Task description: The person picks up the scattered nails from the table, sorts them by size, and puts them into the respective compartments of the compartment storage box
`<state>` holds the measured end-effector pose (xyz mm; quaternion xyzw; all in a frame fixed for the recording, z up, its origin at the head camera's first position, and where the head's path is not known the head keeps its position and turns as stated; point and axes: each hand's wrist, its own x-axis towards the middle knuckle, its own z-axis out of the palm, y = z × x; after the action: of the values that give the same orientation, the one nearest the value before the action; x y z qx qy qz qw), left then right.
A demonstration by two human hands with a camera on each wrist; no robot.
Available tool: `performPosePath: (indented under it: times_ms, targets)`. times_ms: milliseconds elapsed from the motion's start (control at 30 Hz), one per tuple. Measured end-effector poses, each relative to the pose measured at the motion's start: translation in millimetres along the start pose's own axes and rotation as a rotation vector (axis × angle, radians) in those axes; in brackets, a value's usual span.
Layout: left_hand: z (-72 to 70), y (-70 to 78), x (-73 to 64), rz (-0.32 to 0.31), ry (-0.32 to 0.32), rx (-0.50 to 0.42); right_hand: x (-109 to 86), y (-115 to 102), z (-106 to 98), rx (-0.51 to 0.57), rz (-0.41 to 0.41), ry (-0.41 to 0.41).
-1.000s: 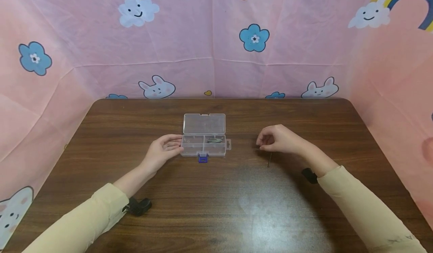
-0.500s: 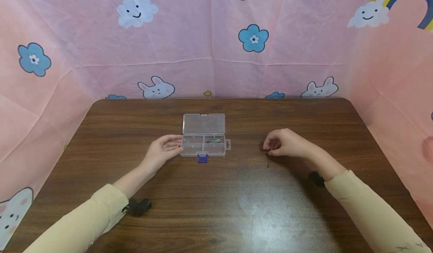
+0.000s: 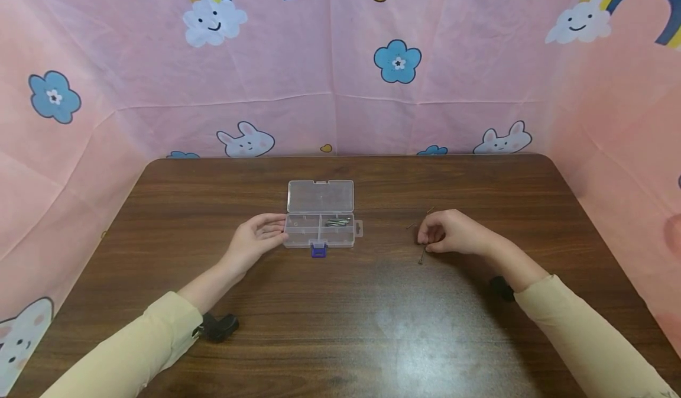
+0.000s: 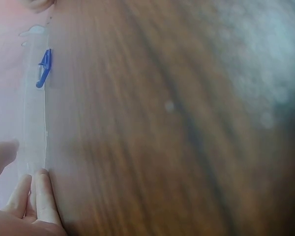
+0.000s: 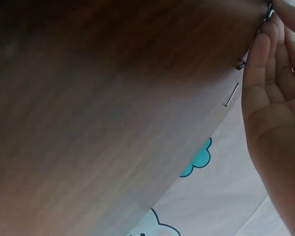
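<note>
Left hand [image 3: 257, 236], fingers extended, touching box [image 3: 295, 245] at its 9 o'clock; right hand [image 3: 447, 232] clamped on nail [image 3: 422, 257] pointing 7 o'clock; metal pieces [image 3: 337, 222] inside box, 2 o'clock

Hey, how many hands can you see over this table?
2: the left hand touches the left end of the clear box; the right hand is at a thin metal piece.
</note>
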<state>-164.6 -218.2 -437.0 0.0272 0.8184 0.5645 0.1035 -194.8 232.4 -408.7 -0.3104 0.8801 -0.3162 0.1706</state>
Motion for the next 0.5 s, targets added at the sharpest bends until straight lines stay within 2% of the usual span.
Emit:
performPosePath:
  times_ms: [500]
  targets:
    - [1.0,-4.0,0.7,-0.001,0.005,-0.006,-1.8,2.7,3.3,-0.027,-0.026,0.005]
